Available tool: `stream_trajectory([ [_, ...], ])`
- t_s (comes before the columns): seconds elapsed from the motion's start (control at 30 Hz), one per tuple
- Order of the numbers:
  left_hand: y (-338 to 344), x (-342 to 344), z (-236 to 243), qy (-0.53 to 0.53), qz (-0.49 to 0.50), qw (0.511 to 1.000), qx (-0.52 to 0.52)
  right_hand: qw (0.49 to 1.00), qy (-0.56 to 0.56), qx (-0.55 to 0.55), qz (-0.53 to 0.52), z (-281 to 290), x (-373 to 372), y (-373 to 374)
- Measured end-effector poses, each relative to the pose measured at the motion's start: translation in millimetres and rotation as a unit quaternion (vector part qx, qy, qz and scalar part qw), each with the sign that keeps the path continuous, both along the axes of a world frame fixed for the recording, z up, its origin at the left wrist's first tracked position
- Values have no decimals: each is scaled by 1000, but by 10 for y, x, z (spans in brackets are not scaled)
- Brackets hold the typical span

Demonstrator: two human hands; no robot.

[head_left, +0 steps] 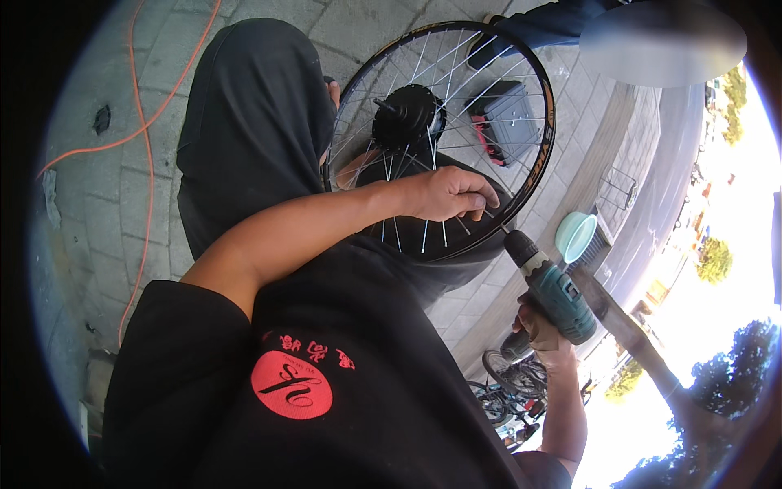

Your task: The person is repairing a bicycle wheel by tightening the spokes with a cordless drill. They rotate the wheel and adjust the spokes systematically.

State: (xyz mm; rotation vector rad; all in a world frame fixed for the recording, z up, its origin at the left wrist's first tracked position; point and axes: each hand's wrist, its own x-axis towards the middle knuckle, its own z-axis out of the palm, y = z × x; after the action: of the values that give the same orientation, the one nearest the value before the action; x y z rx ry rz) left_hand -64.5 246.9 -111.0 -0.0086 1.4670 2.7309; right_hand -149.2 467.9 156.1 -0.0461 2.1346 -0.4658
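Note:
A black bicycle wheel rim [547,102] stands against my lap and legs, with a black hub [407,118] in its middle and silvery spokes between. Several spokes near my lap end short of the rim. My left hand [456,194] reaches across the wheel's near side, its fingers curled around a spoke close to the rim. In my right hand [547,336] is a teal and black cordless drill [564,303], gripped by its handle. The drill's tip meets the outer edge of the rim, just beyond my left fingers.
A grey and black toolbox [509,122] with red parts lies on the paving behind the wheel. To the right are a pale green basin [576,236] and a wire rack [617,189]. An orange cable [148,171] crosses the left floor. Bicycles [513,391] stand lower right; another person's dark-trousered leg [542,28] shows at top.

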Motion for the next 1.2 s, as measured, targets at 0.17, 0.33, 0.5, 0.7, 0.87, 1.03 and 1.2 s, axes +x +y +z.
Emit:
stream_trajectory([
  [0.17, 93, -23, -201, 36, 172, 984, -20, 992, -10, -83, -97, -139, 20, 180],
  [0.33, -282, -179, -90, 156, 353, 878, -283, 988, -44, -112, -94, -227, 13, 290],
  [0.5, -714, -162, 274, 76, 182, 862, -468, 986, -28, -142, -82, -258, 119, 328],
  [0.7, -762, -386, 36, 182, 190, 829, -494, 975, -39, -167, -139, -324, 179, 341],
  [0.87, -663, -484, -90, 191, 140, 832, -503, 975, -39, -174, -133, -289, 201, 319],
  [1.03, -557, -485, -141, 205, 151, 800, -544, 988, 16, -125, -87, -278, 420, 251],
  [1.2, -420, -354, -131, 264, 152, 750, -586, 962, -24, -194, -190, -516, 715, 550],
])
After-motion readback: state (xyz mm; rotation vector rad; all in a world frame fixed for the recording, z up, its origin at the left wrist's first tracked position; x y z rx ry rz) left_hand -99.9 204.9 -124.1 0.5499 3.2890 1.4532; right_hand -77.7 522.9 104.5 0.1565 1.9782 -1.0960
